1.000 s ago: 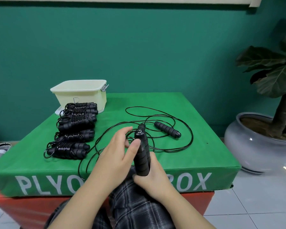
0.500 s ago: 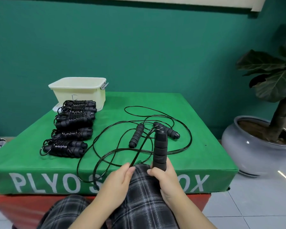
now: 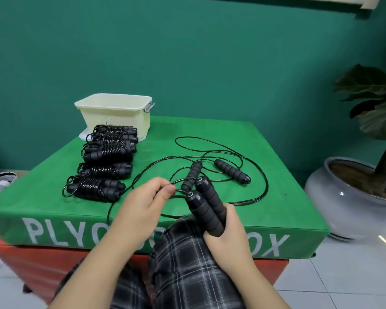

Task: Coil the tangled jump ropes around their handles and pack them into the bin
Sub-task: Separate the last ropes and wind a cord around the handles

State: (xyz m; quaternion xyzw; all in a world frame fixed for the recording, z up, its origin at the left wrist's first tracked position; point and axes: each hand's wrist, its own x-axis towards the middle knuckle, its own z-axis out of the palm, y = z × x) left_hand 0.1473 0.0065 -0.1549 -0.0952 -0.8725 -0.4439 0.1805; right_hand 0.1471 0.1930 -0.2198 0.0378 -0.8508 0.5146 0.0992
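Rope (image 3: 252,172): thin, springy, tangle-prone. Right hand (image 3: 230,233) grips paired foam handles (image 3: 206,210); left hand (image 3: 143,204) pinches cord at box (image 3: 276,197) front edge.

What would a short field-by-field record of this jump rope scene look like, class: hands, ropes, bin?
right hand: grips two black handles side by side
left hand: pinches the cord near the handle tops
loose handles: two lie on the green box, amid uncoiled cord
coiled ropes: row of bundles beside the bin
bin: cream, at the far left corner; contents not visible
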